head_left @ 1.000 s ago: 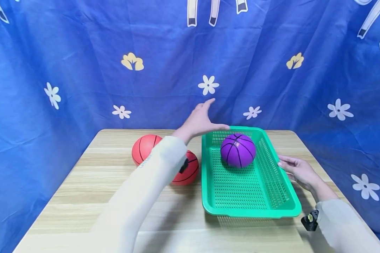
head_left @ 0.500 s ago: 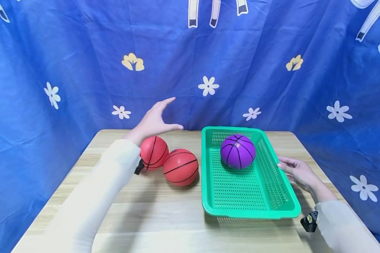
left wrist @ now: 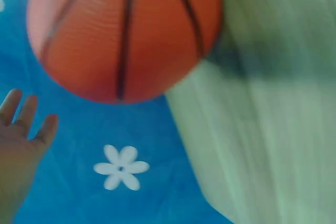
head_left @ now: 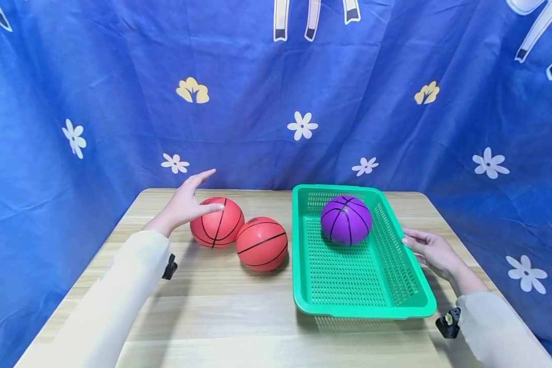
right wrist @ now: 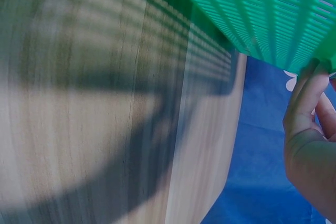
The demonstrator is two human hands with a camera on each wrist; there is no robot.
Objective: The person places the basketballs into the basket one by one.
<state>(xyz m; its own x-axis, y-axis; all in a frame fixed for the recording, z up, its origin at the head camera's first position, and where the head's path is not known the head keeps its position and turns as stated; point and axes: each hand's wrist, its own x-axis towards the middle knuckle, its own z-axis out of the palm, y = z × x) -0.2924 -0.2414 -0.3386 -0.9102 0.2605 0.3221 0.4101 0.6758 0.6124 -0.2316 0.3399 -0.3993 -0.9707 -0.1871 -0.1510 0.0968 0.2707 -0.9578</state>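
My left hand (head_left: 182, 204) is beside the far-left red toy basketball (head_left: 221, 227), its thumb in front of the ball and its fingers spread apart. In the left wrist view, a gap shows between the fingers (left wrist: 46, 129) and that ball (left wrist: 126, 40). A second red basketball (head_left: 262, 245) sits close on its right. My right hand (head_left: 434, 253) grips the right rim of the green plastic basket (head_left: 298, 255), thumb on the edge. The right wrist view shows the fingers (right wrist: 310, 90) at the basket's side. Inside the basket lies a purple basketball (head_left: 346, 222).
The wooden table (head_left: 221, 306) carries the balls and basket. A blue curtain (head_left: 239, 102) with white flowers and animal legs hangs behind and at both sides. A small black device (head_left: 448, 322) is worn on the right wrist.
My left hand has swept left from above the basket's far left corner and lowered to the far-left red basketball. The right hand stays on the basket rim, and the balls stay put.
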